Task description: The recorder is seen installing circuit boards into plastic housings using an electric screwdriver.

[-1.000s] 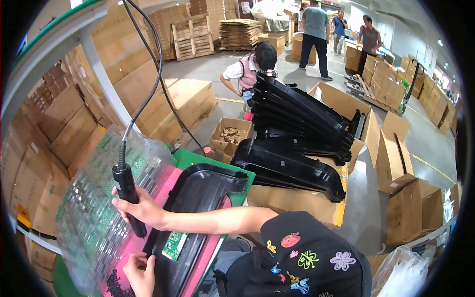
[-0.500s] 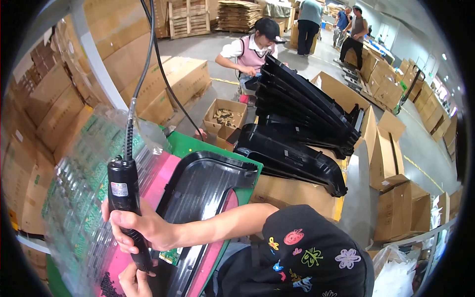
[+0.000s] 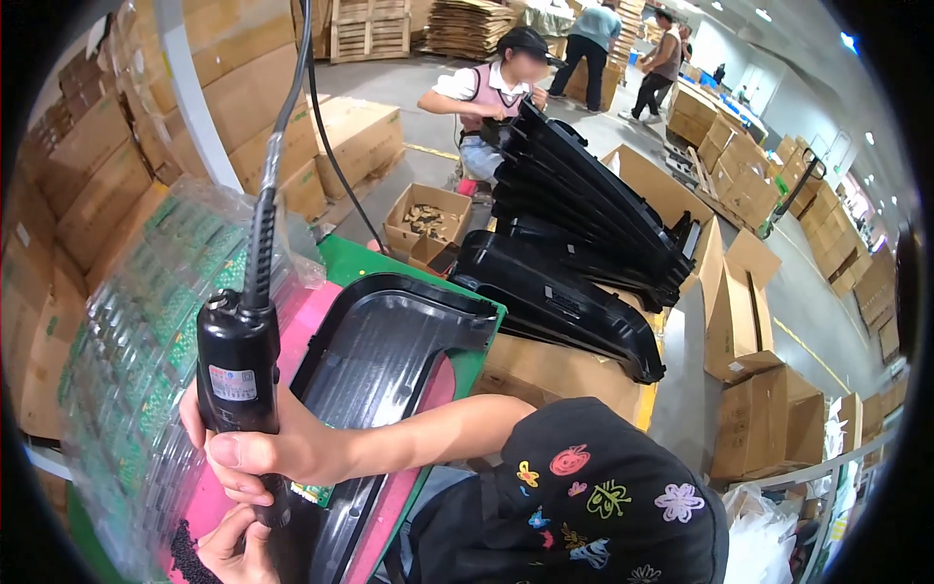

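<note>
My right hand [image 3: 258, 443] is wrapped round a black corded electric screwdriver [image 3: 238, 355], held upright with its cable [image 3: 261, 229] rising from the top. Just below, my left hand [image 3: 238, 550] has its thumb and fingers closed beside the screwdriver's lower end; whatever they pinch is hidden. Under both hands lies a curved black plastic housing [image 3: 389, 326], with a small green circuit board [image 3: 313, 493] in it, partly covered by my right hand. A heap of small black screws [image 3: 190, 557] rests on the pink mat [image 3: 201, 496] by my left hand.
Clear plastic trays of green circuit boards [image 3: 146, 350] stand on the left. Beyond the green table edge [image 3: 355, 258] are stacked black housings [image 3: 584, 209], a carton of small parts [image 3: 428, 219] and a seated co-worker [image 3: 491, 97]. Open cartons [image 3: 769, 419] stand at the right.
The screwdriver looks nearer and has shifted slightly left and up with my right hand. My left hand has moved left and up. The co-worker has raised a hand.
</note>
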Tool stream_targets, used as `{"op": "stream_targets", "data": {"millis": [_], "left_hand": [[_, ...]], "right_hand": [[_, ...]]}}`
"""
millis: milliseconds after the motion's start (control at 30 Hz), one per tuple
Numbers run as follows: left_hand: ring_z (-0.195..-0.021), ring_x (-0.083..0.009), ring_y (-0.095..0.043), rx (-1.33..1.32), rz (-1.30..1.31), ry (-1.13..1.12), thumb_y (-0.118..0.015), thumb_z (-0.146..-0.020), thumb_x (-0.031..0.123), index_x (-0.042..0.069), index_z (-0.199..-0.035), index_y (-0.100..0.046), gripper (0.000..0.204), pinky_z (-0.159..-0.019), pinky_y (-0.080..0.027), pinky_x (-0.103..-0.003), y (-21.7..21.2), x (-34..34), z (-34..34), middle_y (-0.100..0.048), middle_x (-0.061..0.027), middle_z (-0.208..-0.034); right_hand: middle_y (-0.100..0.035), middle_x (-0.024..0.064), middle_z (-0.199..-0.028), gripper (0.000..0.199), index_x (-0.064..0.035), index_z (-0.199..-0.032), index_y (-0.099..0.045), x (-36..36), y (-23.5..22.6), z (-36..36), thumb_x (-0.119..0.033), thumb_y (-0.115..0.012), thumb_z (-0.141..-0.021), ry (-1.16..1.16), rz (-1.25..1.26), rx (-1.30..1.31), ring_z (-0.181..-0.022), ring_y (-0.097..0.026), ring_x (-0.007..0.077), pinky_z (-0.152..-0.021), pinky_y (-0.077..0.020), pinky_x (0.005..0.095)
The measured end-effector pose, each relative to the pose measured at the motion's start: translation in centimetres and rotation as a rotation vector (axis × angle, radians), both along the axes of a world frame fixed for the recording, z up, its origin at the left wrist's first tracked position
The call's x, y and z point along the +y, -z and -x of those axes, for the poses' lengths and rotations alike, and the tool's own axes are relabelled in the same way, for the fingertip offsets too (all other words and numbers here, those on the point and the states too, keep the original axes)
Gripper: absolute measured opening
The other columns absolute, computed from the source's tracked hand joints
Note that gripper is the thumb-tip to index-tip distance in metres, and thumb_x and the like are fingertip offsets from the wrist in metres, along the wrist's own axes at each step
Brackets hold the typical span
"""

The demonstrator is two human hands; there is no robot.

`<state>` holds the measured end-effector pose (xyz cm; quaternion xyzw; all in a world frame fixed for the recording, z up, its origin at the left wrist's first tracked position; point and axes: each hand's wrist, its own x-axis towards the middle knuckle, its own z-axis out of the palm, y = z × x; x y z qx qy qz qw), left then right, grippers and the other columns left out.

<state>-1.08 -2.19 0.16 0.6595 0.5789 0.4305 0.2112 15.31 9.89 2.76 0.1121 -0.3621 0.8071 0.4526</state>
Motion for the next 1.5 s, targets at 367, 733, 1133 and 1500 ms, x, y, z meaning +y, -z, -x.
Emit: {"op": "stream_targets", "data": {"millis": [367, 733, 1133, 1500], "left_hand": [[-0.073, -0.0175, -0.069, -0.287, 0.159, -0.171, -0.067, -0.083, -0.006, -0.008, -0.094, -0.065, 0.011, -0.067, -0.056, -0.026, 3.0, 0.2, 1.5, -0.069, -0.0096, -0.082], [-0.068, -0.0114, -0.065, -0.326, 0.226, -0.232, -0.075, -0.072, -0.004, -0.003, -0.084, -0.072, 0.012, -0.062, -0.049, -0.023, 2.2, 0.5, 0.8, -0.069, -0.0084, -0.071], [-0.067, -0.0085, -0.066, -0.361, 0.320, 0.088, -0.074, -0.081, 0.002, -0.002, -0.093, -0.073, 0.014, -0.059, -0.053, -0.022, 0.8, 1.0, 0.3, -0.073, -0.0108, -0.084], [-0.072, -0.0268, -0.068, 0.061, -0.073, 0.113, -0.071, -0.081, 0.004, 0.001, -0.090, -0.068, 0.010, -0.062, -0.054, -0.034, 1.8, 1.2, 0.9, -0.069, -0.0123, -0.080]], "right_hand": [[-0.052, 0.0057, -0.061, 0.041, -0.0012, -0.104, -0.040, -0.5, -1.2, -1.1, -0.023, -0.067, -0.083, 0.124, -0.149, 0.073, -0.045, -0.047, 0.0101, -0.043, -0.0413, 0.0241], [-0.056, 0.0043, -0.070, 0.032, 0.0013, -0.100, -0.047, -0.8, -0.1, -0.4, -0.017, -0.066, -0.081, 0.149, -0.179, 0.163, -0.053, -0.051, 0.0079, -0.049, -0.0423, 0.0225], [-0.055, 0.0041, -0.058, 0.043, -0.0071, -0.103, -0.044, -0.2, -0.3, -1.5, -0.041, -0.068, -0.090, 0.126, -0.422, 0.012, -0.043, -0.050, 0.0152, -0.044, -0.0402, 0.0312], [-0.052, 0.0011, -0.062, 0.046, -0.0075, -0.110, -0.043, 4.6, -0.5, -2.8, -0.047, -0.057, -0.091, 0.069, -0.537, -0.174, -0.046, -0.050, 0.0124, -0.050, -0.0411, 0.0272]]}}
